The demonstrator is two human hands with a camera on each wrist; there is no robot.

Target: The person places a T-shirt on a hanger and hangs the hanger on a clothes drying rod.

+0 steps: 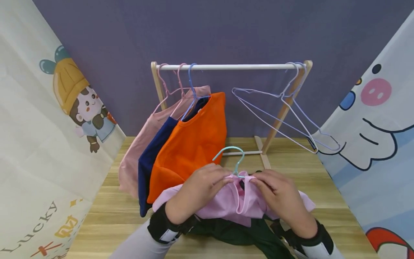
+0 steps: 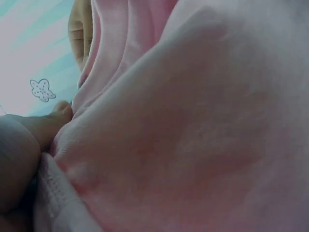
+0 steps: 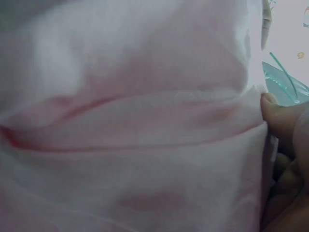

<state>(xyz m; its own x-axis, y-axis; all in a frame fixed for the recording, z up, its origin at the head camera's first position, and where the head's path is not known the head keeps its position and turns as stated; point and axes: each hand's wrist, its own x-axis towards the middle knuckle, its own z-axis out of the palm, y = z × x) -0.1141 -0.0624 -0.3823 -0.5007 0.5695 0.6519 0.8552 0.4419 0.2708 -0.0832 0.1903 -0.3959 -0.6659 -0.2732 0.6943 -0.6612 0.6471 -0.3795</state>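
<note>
Pink shirt pinched by left hand and right hand; mint hanger between them seems inserted, not yet hung.

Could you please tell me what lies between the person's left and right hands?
In the head view, the neckline of the light pink garment lies between left hand and right hand, the hook of the mint hanger rising from it.

In the head view we find the light soft and even, the picture fairly sharp. In both wrist views the pink garment is dim and blurred — one upper corner looks pale.
</note>
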